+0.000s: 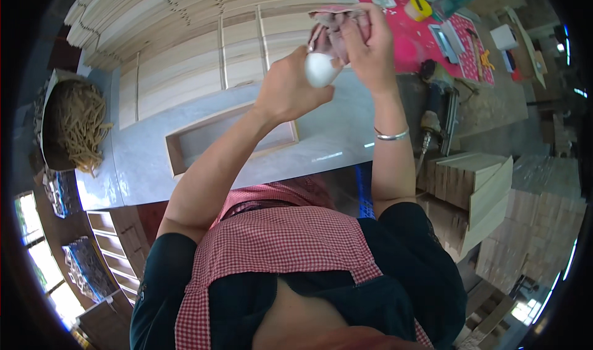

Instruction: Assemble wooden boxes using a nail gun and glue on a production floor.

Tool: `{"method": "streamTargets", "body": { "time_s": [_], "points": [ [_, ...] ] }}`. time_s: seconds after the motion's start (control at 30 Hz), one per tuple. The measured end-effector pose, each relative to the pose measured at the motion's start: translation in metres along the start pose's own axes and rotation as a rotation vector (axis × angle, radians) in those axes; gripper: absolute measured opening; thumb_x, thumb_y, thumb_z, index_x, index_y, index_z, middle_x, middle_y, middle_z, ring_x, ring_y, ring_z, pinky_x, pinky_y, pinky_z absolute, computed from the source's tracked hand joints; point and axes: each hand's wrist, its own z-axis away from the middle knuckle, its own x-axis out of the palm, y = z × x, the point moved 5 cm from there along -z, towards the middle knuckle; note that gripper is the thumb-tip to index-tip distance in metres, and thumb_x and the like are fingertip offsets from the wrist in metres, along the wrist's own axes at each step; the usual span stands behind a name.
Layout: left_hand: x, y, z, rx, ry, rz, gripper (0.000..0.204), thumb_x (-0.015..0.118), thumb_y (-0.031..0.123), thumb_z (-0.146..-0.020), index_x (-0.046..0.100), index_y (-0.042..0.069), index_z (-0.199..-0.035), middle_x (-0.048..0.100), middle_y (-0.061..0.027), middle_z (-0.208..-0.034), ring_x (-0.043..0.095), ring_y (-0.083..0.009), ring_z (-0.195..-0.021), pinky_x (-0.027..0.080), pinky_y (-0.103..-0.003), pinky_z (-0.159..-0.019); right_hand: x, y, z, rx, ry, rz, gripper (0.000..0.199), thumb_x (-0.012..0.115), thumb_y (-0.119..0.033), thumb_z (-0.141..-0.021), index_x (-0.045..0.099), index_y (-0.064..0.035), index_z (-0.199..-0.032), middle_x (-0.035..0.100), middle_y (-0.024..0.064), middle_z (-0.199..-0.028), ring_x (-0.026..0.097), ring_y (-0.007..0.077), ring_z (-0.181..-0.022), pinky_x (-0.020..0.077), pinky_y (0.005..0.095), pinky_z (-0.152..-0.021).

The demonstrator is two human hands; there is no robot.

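My left hand is wrapped around a white, smooth, round-ended container, its rounded end toward me. My right hand grips a crumpled pinkish cloth against the container's far end, which the cloth and fingers hide. Both hands are raised over the pale grey table. Below my left forearm lies a shallow rectangular wooden frame on the tabletop.
Long wooden boards are piled along the table's far side. A bin of wood strips stands left. At right are a pink mat, a yellow tub, a turquoise-lidded bottle, a power tool and stacked wooden panels.
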Motion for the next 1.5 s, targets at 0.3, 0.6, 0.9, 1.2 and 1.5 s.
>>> {"method": "streamTargets", "body": {
  "time_s": [0.3, 0.6, 0.9, 1.2, 1.5],
  "points": [
    [-0.016, -0.009, 0.047, -0.051, -0.078, 0.152, 0.047, 0.076, 0.020, -0.076, 0.059, -0.001, -0.114, 0.068, -0.0166, -0.095, 0.066, -0.0294, -0.080, 0.053, -0.040, -0.074, -0.187, 0.096, -0.022, 0.328, 0.269, 0.974, 0.039, 0.063, -0.037, -0.095, 0.063, -0.0015, -0.110, 0.070, 0.0144, -0.089, 0.068, 0.0293, -0.079, 0.0544, 0.0396, -0.072],
    [-0.018, -0.004, 0.069, -0.057, 0.141, 1.135, 0.044, 0.071, 0.022, -0.091, 0.055, -0.001, -0.125, 0.065, -0.0116, -0.106, 0.063, -0.0208, -0.092, 0.052, -0.032, -0.080, -0.005, -0.025, 0.063, 0.108, -0.103, 0.123, 0.050, 0.061, -0.038, -0.096, 0.057, -0.0037, -0.132, 0.067, 0.0084, -0.117, 0.063, 0.0185, -0.102, 0.0483, 0.0322, -0.090],
    [-0.015, -0.049, 0.127, -0.055, -0.030, 1.067, 0.043, 0.053, 0.026, -0.104, 0.050, -0.001, -0.138, 0.056, -0.0166, -0.134, 0.054, -0.0213, -0.121, 0.045, -0.037, -0.103, 0.093, -0.066, 0.131, 0.114, 0.130, -0.102, 0.059, 0.070, -0.024, -0.085, 0.046, -0.0019, -0.133, 0.055, 0.0149, -0.118, 0.057, 0.0228, -0.097, 0.0490, 0.0307, -0.081],
    [-0.004, -0.091, 0.221, 0.550, 0.350, -0.452, 0.030, 0.069, 0.017, -0.084, 0.068, 0.009, -0.113, 0.060, -0.0110, -0.127, 0.056, -0.0284, -0.115, 0.042, -0.046, -0.108, 0.129, -0.071, 0.141, 0.097, -0.315, -0.109, 0.055, 0.075, -0.023, -0.082, 0.051, -0.0023, -0.127, 0.059, 0.0141, -0.112, 0.061, 0.0217, -0.084, 0.0536, 0.0315, -0.067],
    [0.010, -0.108, 0.232, 0.501, 0.208, -0.515, 0.020, 0.064, 0.018, -0.083, 0.070, 0.009, -0.100, 0.060, -0.0095, -0.119, 0.051, -0.0286, -0.122, 0.032, -0.051, -0.118, 0.196, -0.088, 0.160, 0.040, -0.501, -0.148, 0.058, 0.079, -0.018, -0.080, 0.051, -0.0036, -0.128, 0.059, 0.0142, -0.116, 0.063, 0.0262, -0.096, 0.0555, 0.0329, -0.076]
  ]
}}
